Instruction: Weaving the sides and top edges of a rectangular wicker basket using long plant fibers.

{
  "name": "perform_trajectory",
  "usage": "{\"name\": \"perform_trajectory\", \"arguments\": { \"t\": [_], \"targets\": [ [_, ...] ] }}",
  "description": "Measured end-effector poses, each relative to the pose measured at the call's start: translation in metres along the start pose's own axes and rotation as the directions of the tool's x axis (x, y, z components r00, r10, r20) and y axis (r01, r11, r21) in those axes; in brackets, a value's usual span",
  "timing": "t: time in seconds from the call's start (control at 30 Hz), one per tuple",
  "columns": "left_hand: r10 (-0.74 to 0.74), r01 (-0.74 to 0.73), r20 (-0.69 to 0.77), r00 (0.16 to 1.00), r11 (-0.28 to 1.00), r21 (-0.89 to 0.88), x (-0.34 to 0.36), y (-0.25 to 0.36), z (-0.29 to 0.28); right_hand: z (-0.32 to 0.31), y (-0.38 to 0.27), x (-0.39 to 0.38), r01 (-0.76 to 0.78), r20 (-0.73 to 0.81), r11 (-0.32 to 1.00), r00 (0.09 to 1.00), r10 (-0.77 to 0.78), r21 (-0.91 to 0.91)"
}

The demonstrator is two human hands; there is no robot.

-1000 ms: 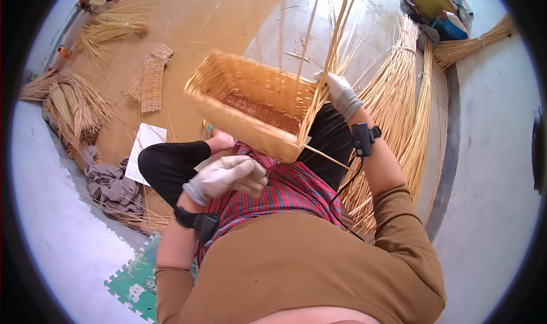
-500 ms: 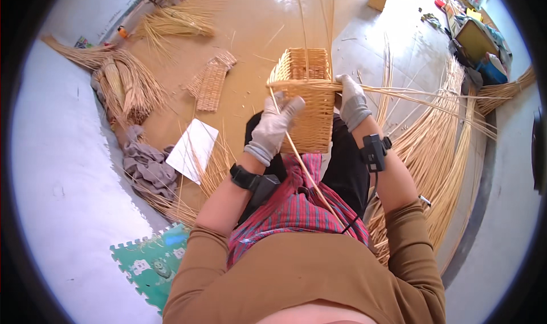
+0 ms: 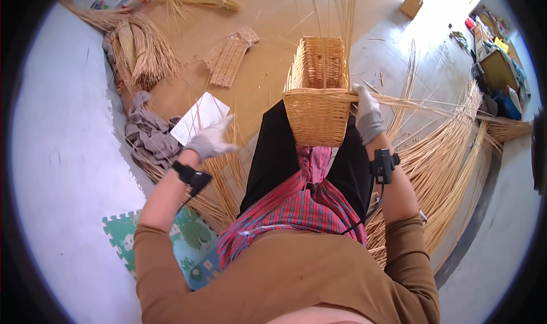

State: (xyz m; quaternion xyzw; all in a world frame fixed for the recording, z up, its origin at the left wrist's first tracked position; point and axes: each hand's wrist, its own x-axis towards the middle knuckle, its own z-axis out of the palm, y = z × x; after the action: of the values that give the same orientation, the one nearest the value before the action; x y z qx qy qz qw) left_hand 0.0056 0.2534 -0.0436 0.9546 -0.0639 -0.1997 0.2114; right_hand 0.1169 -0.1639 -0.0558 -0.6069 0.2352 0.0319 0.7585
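A rectangular woven rattan basket [image 3: 315, 117] sits between my knees, long tan strands [image 3: 387, 102] rising from it and trailing right from its near rim. My right hand [image 3: 367, 110], in a pale glove, grips the basket at its right near corner, where the strands leave it. My left hand [image 3: 212, 137], also gloved, is away from the basket at its left, fingers spread with nothing in them, over loose reeds [image 3: 225, 173] beside a white board [image 3: 191, 110].
Reed bundles [image 3: 433, 176] lie along my right, another [image 3: 142, 50] at upper left. Flat woven pieces [image 3: 227, 65], crumpled grey cloth [image 3: 151, 133] and green foam mats [image 3: 194, 230] lie on the floor. A small box [image 3: 411, 5] stands at the back; clutter [image 3: 498, 73] lines the right wall.
My left hand has left the basket and swung left. The basket has turned since a second ago to point away from me; my right hand stays on it.
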Motion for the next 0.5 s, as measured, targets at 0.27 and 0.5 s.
{"name": "perform_trajectory", "arguments": {
  "t": [0.27, 0.5],
  "targets": [
    [0.274, -0.199, -0.379, 0.884, 0.954, 0.226, 0.091, 0.195, 0.08, -0.028, 0.066, -0.012, 0.085, -0.041, 0.99, 0.995, -0.09, -0.109],
    [0.23, -0.142, -0.456, 0.86, 0.965, 0.219, 0.103, 0.207, 0.072, 0.005, 0.05, -0.034, 0.185, -0.175, 0.957, 0.973, -0.148, 0.221]
  ]
}}
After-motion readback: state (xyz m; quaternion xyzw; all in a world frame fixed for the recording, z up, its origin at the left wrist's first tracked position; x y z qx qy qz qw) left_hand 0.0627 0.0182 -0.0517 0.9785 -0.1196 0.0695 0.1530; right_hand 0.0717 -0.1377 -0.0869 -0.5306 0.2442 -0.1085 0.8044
